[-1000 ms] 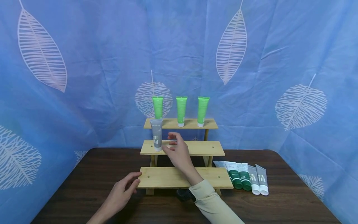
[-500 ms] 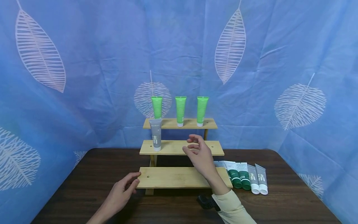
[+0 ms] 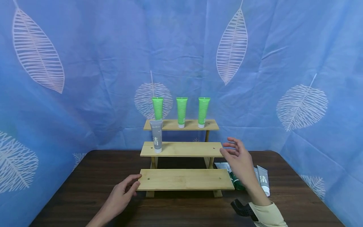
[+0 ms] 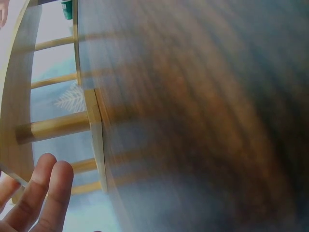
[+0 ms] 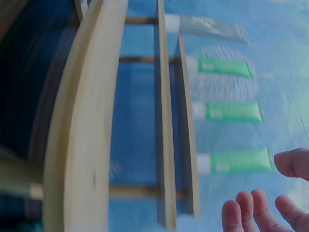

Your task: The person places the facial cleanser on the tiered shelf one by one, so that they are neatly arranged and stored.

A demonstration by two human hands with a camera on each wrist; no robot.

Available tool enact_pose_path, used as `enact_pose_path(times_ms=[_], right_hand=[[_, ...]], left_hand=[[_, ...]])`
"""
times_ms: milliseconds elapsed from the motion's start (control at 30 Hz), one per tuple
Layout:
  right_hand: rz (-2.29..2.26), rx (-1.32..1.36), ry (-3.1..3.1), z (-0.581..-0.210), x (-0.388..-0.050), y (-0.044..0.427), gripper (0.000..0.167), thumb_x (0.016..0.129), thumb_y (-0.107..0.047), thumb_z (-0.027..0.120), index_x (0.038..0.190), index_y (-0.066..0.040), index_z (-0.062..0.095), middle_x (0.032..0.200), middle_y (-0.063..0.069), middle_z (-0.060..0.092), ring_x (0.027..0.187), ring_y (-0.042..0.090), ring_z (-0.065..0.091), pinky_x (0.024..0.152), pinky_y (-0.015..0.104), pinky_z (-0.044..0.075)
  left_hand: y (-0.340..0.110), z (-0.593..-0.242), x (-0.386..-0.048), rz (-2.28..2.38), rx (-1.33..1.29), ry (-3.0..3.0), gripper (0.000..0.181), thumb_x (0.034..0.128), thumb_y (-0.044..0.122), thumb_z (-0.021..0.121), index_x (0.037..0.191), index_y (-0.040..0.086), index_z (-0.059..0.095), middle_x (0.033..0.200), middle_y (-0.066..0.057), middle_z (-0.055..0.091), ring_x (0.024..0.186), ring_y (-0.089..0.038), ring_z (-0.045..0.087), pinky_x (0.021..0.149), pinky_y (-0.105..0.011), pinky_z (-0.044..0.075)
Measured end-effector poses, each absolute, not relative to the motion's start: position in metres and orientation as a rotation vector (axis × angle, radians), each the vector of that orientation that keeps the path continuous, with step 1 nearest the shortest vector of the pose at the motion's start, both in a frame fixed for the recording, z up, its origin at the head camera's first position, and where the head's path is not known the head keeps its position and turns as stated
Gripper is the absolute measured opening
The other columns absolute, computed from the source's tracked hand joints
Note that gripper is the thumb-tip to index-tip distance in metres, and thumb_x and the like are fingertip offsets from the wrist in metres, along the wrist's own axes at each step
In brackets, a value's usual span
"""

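A three-step wooden stand (image 3: pixel 184 179) is in the middle of the head view. My left hand (image 3: pixel 120 195) rests with its fingertips at the left end of the lowest step; in the left wrist view its fingers (image 4: pixel 60 191) reach out beside that end. On the middle step, at the left, a grey squeeze tube (image 3: pixel 156 137) stands on its cap. Three green tubes, one of them the rightmost green tube (image 3: pixel 203 111), stand along the top step. My right hand (image 3: pixel 240 160) holds nothing, its fingers loosely bent, just right of the middle step.
Right of the stand, a grey tube (image 3: pixel 263 179) and white-and-green tubes (image 3: pixel 236 182) lie on the dark wooden table (image 3: pixel 181 211), partly hidden by my right hand. A blue leaf-patterned cloth (image 3: pixel 113 63) hangs behind.
My right hand has moved away from the standing grey tube, rightward across the middle step and past its right end. My left hand has stayed at the lowest step.
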State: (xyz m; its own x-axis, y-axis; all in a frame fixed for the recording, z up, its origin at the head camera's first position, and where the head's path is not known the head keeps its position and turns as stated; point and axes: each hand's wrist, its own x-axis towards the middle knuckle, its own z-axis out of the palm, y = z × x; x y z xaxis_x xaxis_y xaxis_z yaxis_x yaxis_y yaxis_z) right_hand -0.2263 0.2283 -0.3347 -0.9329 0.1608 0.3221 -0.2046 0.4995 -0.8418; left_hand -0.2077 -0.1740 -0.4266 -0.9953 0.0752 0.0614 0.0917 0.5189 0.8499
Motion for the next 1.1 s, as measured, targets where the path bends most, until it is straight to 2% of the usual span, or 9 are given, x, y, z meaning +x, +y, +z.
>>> enact_pose_path(times_ms=[133,200,333,467,500,700,900,1000,1100], right_hand=[[1.293,-0.010,-2.410,-0.331,-0.214,0.258,0.062,0.103,-0.040,0.062,0.153,-0.012,0.040,0.136,0.015,0.061,0.124,0.034,0.061,0.085,0.023,0.051],[1.230,-0.023,-2.428,-0.331,-0.209,0.273,0.063,0.104,-0.041,0.060,0.154,-0.011,0.039,0.135,0.016,0.062,0.124,0.037,0.060,0.081,0.021,0.048],[1.118,-0.018,-2.482,-0.331,-0.205,0.298,0.062,0.104,-0.041,0.059,0.153,-0.007,0.040,0.133,0.020,0.064,0.122,0.041,0.061,0.079,0.028,0.049],[1.072,-0.015,-2.561,-0.328,-0.203,0.321,0.064,0.105,-0.042,0.058,0.153,-0.006,0.039,0.134,0.021,0.063,0.112,0.026,0.067,0.074,0.030,0.050],[1.074,-0.017,-2.584,-0.328,-0.202,0.327,0.064,0.105,-0.043,0.057,0.153,-0.005,0.039,0.135,0.023,0.062,0.112,0.026,0.067,0.074,0.030,0.050],[1.104,-0.047,-2.717,-0.333,-0.202,0.352,0.067,0.106,-0.043,0.055,0.150,0.004,0.037,0.138,0.034,0.055,0.111,0.043,0.066,0.075,0.035,0.054],[1.204,-0.108,-2.863,-0.345,-0.209,0.367,0.074,0.105,-0.047,0.055,0.147,0.010,0.034,0.129,0.036,0.058,0.101,0.034,0.070,0.079,0.042,0.060],[1.210,-0.151,-2.884,-0.350,-0.210,0.377,0.072,0.106,-0.045,0.054,0.144,0.013,0.036,0.122,0.034,0.062,0.099,0.033,0.070,0.077,0.041,0.060],[1.224,-0.187,-2.888,-0.357,-0.210,0.388,0.067,0.106,-0.041,0.055,0.142,0.013,0.039,0.115,0.029,0.066,0.092,0.027,0.071,0.075,0.038,0.060]], left_hand=[[-0.173,-0.427,-0.209,-1.532,-0.162,-2.723,0.037,0.1036,0.034,0.061,0.136,0.017,0.064,0.090,-0.003,0.069,0.073,-0.018,0.061,0.053,-0.031,0.039],[-0.172,-0.428,-0.210,-1.535,-0.157,-2.724,0.036,0.1039,0.033,0.061,0.136,0.018,0.064,0.089,-0.003,0.068,0.073,-0.018,0.062,0.053,-0.030,0.039],[-0.174,-0.429,-0.211,-1.526,-0.160,-2.726,0.035,0.1041,0.036,0.060,0.136,0.021,0.064,0.091,-0.003,0.067,0.074,-0.018,0.062,0.054,-0.030,0.040],[-0.175,-0.429,-0.211,-1.535,-0.179,-2.726,0.037,0.1043,0.037,0.060,0.137,0.020,0.064,0.088,-0.004,0.067,0.073,-0.018,0.061,0.053,-0.030,0.039],[-0.175,-0.429,-0.210,-1.536,-0.182,-2.728,0.037,0.1043,0.037,0.059,0.137,0.020,0.064,0.087,-0.005,0.067,0.072,-0.019,0.061,0.053,-0.030,0.039],[-0.174,-0.427,-0.210,-1.516,-0.172,-2.720,0.034,0.1046,0.033,0.060,0.136,0.021,0.064,0.091,-0.001,0.067,0.075,-0.019,0.063,0.055,-0.030,0.041],[-0.174,-0.427,-0.210,-1.485,-0.181,-2.717,0.032,0.1051,0.025,0.060,0.137,0.020,0.064,0.091,0.001,0.067,0.076,-0.017,0.063,0.060,-0.029,0.043],[-0.174,-0.427,-0.209,-1.492,-0.191,-2.716,0.033,0.1054,0.028,0.059,0.137,0.019,0.063,0.091,0.001,0.067,0.075,-0.016,0.062,0.060,-0.030,0.043],[-0.175,-0.428,-0.208,-1.502,-0.190,-2.717,0.034,0.1054,0.030,0.059,0.137,0.018,0.063,0.092,0.001,0.068,0.075,-0.016,0.062,0.059,-0.030,0.042]])
